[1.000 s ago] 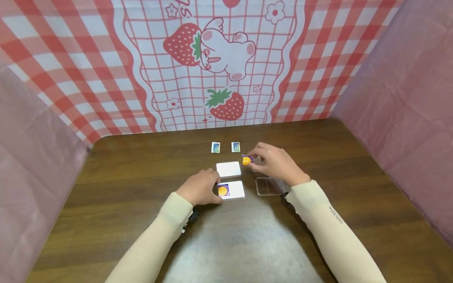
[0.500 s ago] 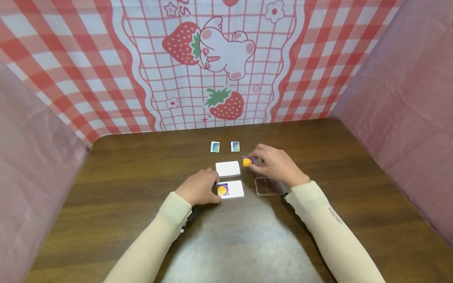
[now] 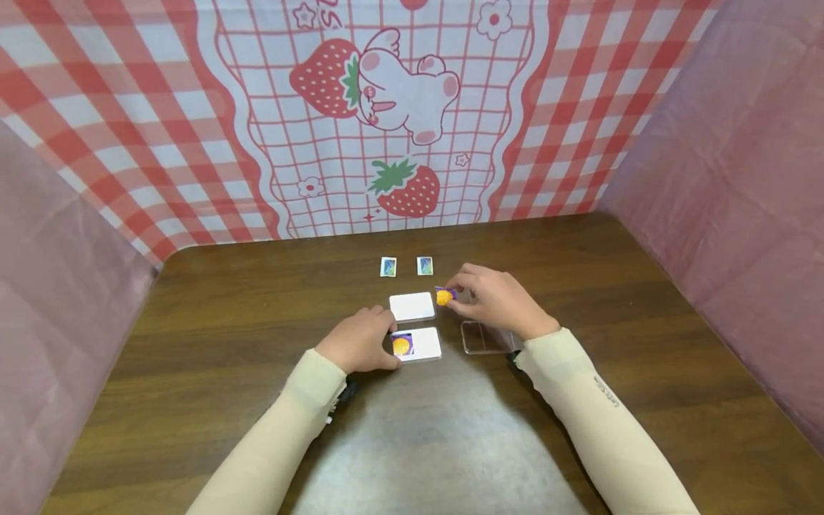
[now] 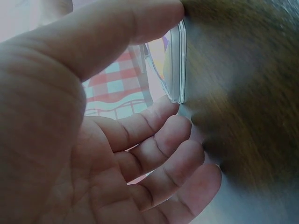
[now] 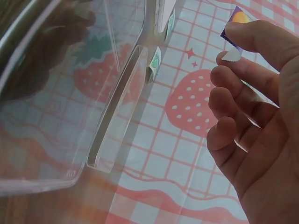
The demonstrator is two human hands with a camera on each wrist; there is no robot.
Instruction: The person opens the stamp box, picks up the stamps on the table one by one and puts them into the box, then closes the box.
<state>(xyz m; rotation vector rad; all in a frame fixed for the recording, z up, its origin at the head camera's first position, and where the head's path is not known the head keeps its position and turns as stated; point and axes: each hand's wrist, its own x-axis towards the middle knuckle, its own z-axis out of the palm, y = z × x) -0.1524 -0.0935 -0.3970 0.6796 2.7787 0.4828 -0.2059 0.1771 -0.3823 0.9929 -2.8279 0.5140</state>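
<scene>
In the head view my left hand point(image 3: 362, 341) holds the left end of a flat white case point(image 3: 428, 345), thumb on the near side and forefinger on the far side. A purple-and-orange stamp point(image 3: 402, 345) lies on that case's left part. In the left wrist view the case point(image 4: 178, 65) shows edge-on between thumb and forefinger. My right hand point(image 3: 498, 300) pinches a second purple-and-orange stamp point(image 3: 444, 297) between thumb and forefinger, above the table, just right of a second white case point(image 3: 412, 306). The toothed edge of this stamp point(image 5: 238, 18) shows in the right wrist view.
Two small blue-green stamps point(image 3: 388, 267) lie at the back of the wooden table. A clear plastic lid point(image 3: 483, 337) lies below my right hand; another clear lid point(image 5: 122, 112) stands beyond it, mostly hidden in the head view. A checked cloth point(image 3: 412, 107) hangs behind.
My right hand has come slightly nearer and lower with the pinched stamp. The left hand stays on the case. The head view has shifted a little.
</scene>
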